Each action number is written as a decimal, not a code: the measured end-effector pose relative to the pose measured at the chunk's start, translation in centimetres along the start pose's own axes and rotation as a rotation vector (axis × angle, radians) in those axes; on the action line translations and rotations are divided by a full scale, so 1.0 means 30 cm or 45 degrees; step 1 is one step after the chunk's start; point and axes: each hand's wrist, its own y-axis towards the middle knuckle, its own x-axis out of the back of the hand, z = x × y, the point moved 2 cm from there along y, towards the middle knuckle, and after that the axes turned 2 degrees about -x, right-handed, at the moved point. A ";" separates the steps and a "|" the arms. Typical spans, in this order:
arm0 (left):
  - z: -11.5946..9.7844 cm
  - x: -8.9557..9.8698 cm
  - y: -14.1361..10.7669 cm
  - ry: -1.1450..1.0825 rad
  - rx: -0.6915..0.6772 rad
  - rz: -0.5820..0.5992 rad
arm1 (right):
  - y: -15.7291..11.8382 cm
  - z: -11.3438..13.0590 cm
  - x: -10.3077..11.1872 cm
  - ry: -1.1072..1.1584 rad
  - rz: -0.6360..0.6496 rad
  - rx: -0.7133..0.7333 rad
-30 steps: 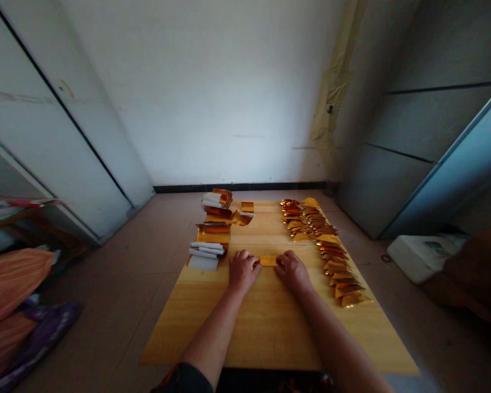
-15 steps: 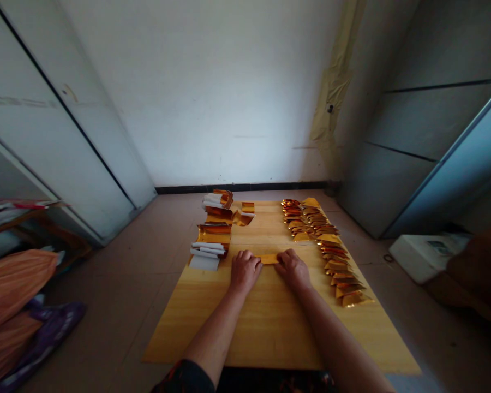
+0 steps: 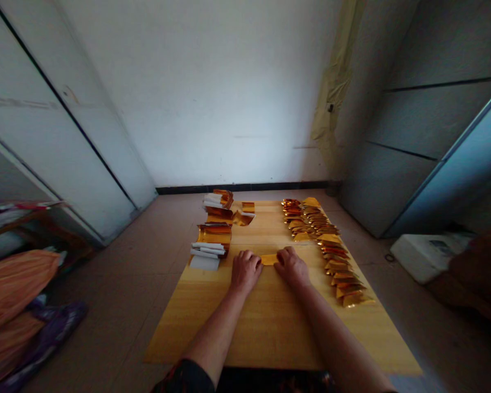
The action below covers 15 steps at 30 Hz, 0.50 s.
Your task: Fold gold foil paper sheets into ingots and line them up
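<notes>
A narrow strip of gold paper lies across the middle of the wooden table, held at both ends. Its left end is pinched in my left hand, and its right end is in the closed fingers of my right hand. Left of my left hand are stacks of gold sheets and white-backed sheets. Two loose gold pieces lie behind my hands. Rows of folded gold pieces run along the table's right side.
A white wall stands behind the table. Grey cabinets and a white box are on the right. Orange cloth and a purple bag lie at the left.
The fingers of my right hand have shifted slightly left and up along the gold strip. My left hand has barely moved.
</notes>
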 end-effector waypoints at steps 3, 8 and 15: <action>0.002 -0.003 0.000 -0.003 -0.013 -0.011 | 0.004 0.003 0.004 -0.007 0.011 -0.014; 0.002 -0.006 -0.001 -0.028 -0.006 -0.014 | 0.005 0.008 0.012 -0.002 0.023 0.022; 0.005 -0.008 0.001 -0.075 0.014 -0.086 | -0.006 0.006 0.013 0.092 -0.073 0.041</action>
